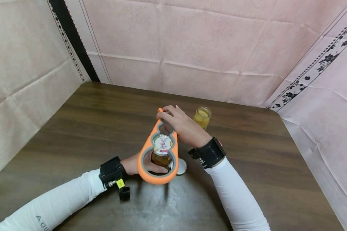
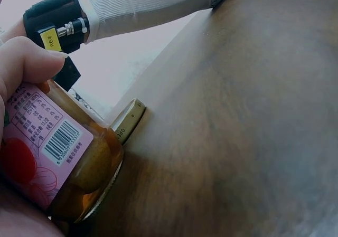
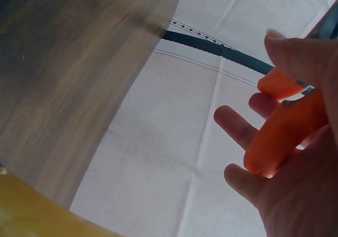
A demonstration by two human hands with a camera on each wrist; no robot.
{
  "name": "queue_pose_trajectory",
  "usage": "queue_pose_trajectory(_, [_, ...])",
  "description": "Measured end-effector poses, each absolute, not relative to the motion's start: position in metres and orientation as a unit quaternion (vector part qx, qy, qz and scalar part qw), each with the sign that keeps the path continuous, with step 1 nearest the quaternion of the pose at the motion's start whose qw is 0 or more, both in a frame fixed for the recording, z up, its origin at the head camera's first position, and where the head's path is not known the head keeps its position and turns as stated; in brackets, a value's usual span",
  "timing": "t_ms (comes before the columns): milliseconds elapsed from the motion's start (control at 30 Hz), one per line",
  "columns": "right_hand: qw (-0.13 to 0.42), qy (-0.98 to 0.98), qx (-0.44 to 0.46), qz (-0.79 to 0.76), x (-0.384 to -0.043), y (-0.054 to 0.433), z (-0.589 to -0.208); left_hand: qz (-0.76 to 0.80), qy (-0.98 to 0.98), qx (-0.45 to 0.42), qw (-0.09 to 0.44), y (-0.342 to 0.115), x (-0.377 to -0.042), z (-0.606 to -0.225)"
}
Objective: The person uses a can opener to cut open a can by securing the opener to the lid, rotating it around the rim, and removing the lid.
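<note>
My left hand [image 1: 131, 164] grips a glass jar [image 1: 161, 159] of amber contents, its thumb across the pink label [image 2: 47, 142] in the left wrist view. A printed lid [image 1: 163, 143] covers the jar. Above it, my right hand [image 1: 185, 127] holds an orange jar opener [image 1: 157, 180] with grey-lined rings by its narrow end. In the head view the lid and jar show through the opener's openings; whether the opener touches the lid I cannot tell. The right wrist view shows the opener's orange end [image 3: 285, 134] between thumb and fingers.
Just right of the held jar lies a loose metal lid [image 1: 181, 166], also visible in the left wrist view [image 2: 128, 121]. An uncovered jar of yellow contents [image 1: 202, 117] stands behind my right hand. Pale cloth [image 1: 191, 48] hangs around the brown wooden table [image 1: 271, 179].
</note>
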State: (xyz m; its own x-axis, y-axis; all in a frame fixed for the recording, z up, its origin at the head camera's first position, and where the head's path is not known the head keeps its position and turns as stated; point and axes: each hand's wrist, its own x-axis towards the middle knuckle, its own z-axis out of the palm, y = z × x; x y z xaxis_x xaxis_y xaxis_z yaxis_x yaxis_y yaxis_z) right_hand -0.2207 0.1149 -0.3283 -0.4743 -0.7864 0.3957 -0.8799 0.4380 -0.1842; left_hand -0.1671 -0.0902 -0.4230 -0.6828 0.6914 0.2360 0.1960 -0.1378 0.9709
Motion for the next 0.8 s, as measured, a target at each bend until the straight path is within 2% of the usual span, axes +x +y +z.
queue_pose_trajectory(167, [0.138,-0.837,0.498,0.182,-0.219,0.113,-0.328,0.642,0.641,0.385,0.169,-0.096,-0.176,-0.435])
queue_pose_trajectory(367, [0.128,-0.842,0.490,0.187,-0.218,0.113,-0.328,0.647,0.628,0.395,0.178,-0.096,-0.187,-0.457])
queue_pose_trajectory(433, [0.137,-0.837,0.496,0.188,-0.218,0.113,-0.328,0.628,0.645,0.399,0.175,-0.096,-0.185,-0.452])
queue_pose_trajectory(633, [0.163,-0.829,0.499,0.192,-0.215,0.109,-0.326,0.613,0.666,0.382,0.189,-0.099,-0.193,-0.469])
queue_pose_trajectory(733, [0.182,-0.831,0.490,0.188,-0.212,0.108,-0.325,0.589,0.693,0.386,0.156,-0.099,-0.187,-0.462])
queue_pose_trajectory(800, [0.198,-0.832,0.484,0.184,-0.211,0.107,-0.326,0.559,0.722,0.392,0.115,-0.097,-0.180,-0.452])
